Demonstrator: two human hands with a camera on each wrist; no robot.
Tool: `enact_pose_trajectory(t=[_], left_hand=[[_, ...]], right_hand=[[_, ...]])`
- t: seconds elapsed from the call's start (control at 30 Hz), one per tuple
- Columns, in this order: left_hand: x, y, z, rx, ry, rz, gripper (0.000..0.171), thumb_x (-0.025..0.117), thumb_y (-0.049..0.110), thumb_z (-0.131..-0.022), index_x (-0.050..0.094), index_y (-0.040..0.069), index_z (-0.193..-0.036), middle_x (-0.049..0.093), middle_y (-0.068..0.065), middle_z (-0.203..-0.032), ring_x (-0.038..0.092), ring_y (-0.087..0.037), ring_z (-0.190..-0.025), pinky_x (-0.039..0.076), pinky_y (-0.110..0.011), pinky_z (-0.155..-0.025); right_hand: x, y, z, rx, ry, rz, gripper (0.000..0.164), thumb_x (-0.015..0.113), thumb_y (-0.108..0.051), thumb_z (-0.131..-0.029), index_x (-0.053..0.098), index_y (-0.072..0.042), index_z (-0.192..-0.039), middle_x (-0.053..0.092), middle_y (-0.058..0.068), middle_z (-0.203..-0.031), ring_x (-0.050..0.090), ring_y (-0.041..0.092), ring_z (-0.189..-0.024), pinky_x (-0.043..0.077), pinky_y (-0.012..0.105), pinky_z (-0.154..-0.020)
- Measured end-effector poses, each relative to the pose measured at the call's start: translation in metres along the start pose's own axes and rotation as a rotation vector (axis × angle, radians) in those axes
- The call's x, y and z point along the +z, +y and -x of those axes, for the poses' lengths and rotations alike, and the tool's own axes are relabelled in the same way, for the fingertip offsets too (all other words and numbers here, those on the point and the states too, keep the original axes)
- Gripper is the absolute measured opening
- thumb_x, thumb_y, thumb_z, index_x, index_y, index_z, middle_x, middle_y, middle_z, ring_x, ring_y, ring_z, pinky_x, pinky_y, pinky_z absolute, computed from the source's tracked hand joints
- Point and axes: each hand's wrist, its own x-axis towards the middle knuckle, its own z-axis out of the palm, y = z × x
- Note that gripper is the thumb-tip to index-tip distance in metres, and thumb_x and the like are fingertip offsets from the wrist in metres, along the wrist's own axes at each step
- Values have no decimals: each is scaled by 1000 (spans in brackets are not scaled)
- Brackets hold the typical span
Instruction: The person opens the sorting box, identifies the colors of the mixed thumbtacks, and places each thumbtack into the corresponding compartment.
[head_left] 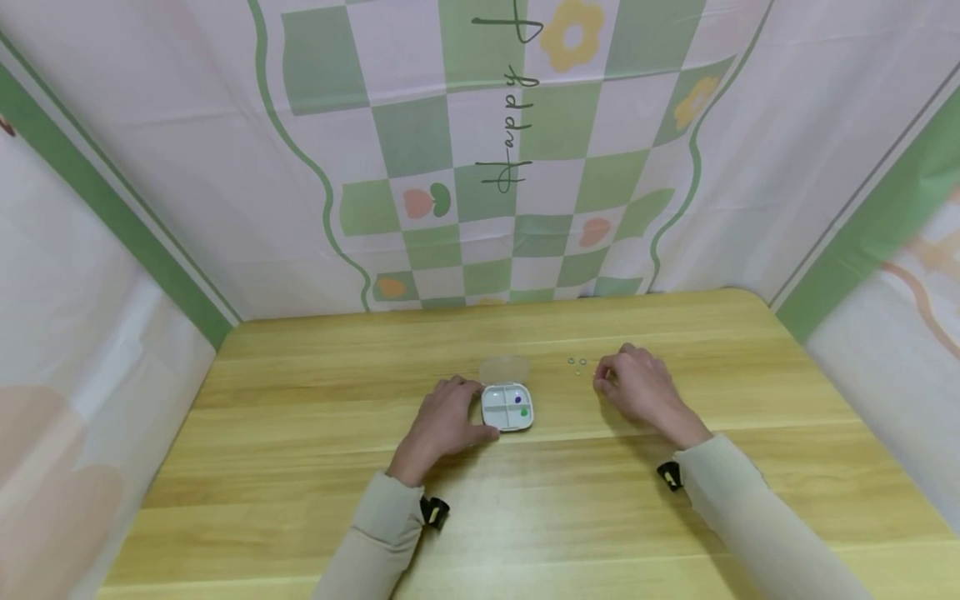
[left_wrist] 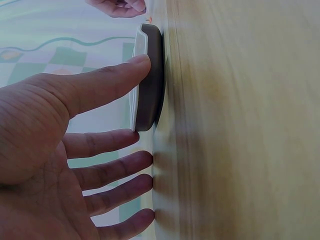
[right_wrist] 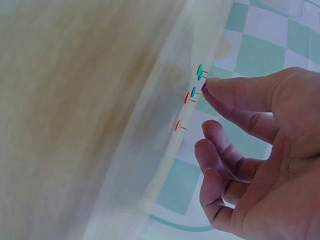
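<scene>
A small four-compartment pill box [head_left: 507, 407], white inside and dark underneath, sits on the table with its translucent lid [head_left: 504, 369] raised at the back. One purple and one green thumbtack [head_left: 524, 412] lie in its right-hand compartments. My left hand [head_left: 444, 419] holds the box's left side, thumb at the front edge and index fingertip near the back corner; its other fingertips rest on the tabletop. My right hand [head_left: 637, 383] pinches a purple thumbtack [right_wrist: 203, 86] between thumb and index finger. Beside it, several green, blue and orange thumbtacks [right_wrist: 178, 126] lie point up.
The wooden table [head_left: 300, 517] spreads all around the hands. A green-and-white checked cloth [head_left: 480, 192] hangs behind its far edge, and printed cloth also hangs on both sides.
</scene>
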Motion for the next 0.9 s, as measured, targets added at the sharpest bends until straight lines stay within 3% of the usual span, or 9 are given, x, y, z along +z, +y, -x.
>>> enact_pose_trajectory(t=[0.9], left_hand=[[-1, 2, 1, -10, -2, 18, 69, 75, 44, -71, 53, 7, -125, 53, -7, -119, 46, -26, -109, 36, -43, -90]], right_hand=[[-5, -15, 0, -24, -10, -114, 4, 67, -21, -82, 68, -18, -84, 54, -1, -83, 47, 18, -79, 37, 36, -69]])
